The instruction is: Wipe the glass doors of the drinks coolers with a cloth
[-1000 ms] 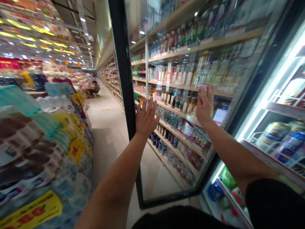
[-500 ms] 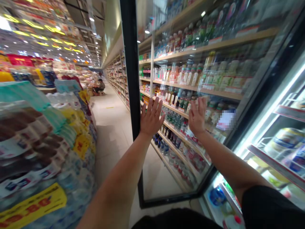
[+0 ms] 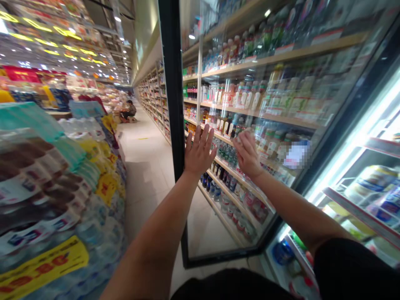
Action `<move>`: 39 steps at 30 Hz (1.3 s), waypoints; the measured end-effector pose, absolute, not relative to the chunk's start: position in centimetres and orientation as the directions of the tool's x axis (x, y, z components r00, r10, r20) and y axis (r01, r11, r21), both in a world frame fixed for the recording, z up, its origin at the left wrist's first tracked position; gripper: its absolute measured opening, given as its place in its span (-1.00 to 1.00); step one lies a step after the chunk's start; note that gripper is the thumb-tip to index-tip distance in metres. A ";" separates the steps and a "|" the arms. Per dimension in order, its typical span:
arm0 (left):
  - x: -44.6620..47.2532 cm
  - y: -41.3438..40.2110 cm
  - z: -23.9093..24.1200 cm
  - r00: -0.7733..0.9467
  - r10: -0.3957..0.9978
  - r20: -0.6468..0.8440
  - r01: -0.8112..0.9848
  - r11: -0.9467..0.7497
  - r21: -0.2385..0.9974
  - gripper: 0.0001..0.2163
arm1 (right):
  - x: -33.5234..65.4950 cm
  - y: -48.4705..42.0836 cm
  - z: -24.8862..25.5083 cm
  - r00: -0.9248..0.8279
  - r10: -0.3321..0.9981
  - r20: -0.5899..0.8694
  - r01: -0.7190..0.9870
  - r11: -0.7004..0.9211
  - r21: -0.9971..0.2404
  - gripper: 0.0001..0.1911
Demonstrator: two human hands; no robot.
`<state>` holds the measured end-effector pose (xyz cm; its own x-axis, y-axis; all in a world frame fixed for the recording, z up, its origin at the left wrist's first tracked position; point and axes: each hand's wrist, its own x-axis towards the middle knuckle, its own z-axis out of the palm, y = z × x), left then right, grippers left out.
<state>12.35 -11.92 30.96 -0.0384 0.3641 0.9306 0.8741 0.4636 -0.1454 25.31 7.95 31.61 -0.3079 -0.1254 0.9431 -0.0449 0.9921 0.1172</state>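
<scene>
A glass cooler door (image 3: 225, 246) with a dark frame stands swung out in front of me. My left hand (image 3: 200, 152) lies flat against its glass near the left frame post, fingers spread and nothing in them. To the right, at about the same height, my right hand (image 3: 248, 154) is at the pane with its fingers bent and pressed together. Something pale and blurred shows at those fingertips; what it is I cannot make out. Rows of drink bottles on wooden shelves appear in and through the glass behind both hands.
On the right, lit cooler shelves (image 3: 359, 210) hold bottles and packs. Stacked packs of bottled drinks (image 3: 62, 175) line the left side, with a yellow price sign (image 3: 43, 264) in front. A tiled aisle (image 3: 142, 175) runs back to a crouching person (image 3: 128, 111).
My right hand has moved left across the glass, towards my left hand, and its fingers have bent over. The left hand stays flat in the same spot.
</scene>
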 end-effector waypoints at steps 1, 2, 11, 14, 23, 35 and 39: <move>12.4 -11.9 31.0 -0.041 0.364 0.930 0.875 0.463 -0.142 -0.37 | 25.2 7.6 31.5 -0.346 -0.171 0.923 -0.067 0.985 0.158 -0.50; 12.3 -11.9 31.0 -0.044 0.365 0.930 0.876 0.462 -0.140 -0.37 | 25.0 7.4 32.0 -0.362 -0.196 0.912 -0.071 0.981 0.182 -0.51; 12.6 -12.0 30.9 -0.010 0.349 0.937 0.864 0.474 -0.168 -0.35 | 23.0 5.9 35.0 -0.216 -0.077 0.973 -0.009 0.997 0.076 -0.45; 12.7 -12.1 31.0 -0.032 0.362 0.932 0.875 0.461 -0.149 -0.36 | 22.6 5.5 35.5 -0.263 -0.112 0.958 -0.025 0.994 0.110 -0.46; 13.0 -12.1 31.1 0.013 0.335 0.942 0.844 0.501 -0.190 -0.36 | 21.8 4.9 39.2 -0.222 -0.097 0.970 -0.027 0.995 0.093 -0.46; 13.0 -12.3 31.0 -0.025 0.347 0.937 0.877 0.457 -0.146 -0.36 | 21.6 5.1 41.2 -0.233 -0.131 0.964 0.004 0.991 0.136 -0.44; 13.1 -12.3 31.1 -0.025 0.343 0.939 0.883 0.448 -0.140 -0.37 | 21.8 4.5 40.5 -0.345 -0.240 0.907 -0.028 0.969 0.246 -0.45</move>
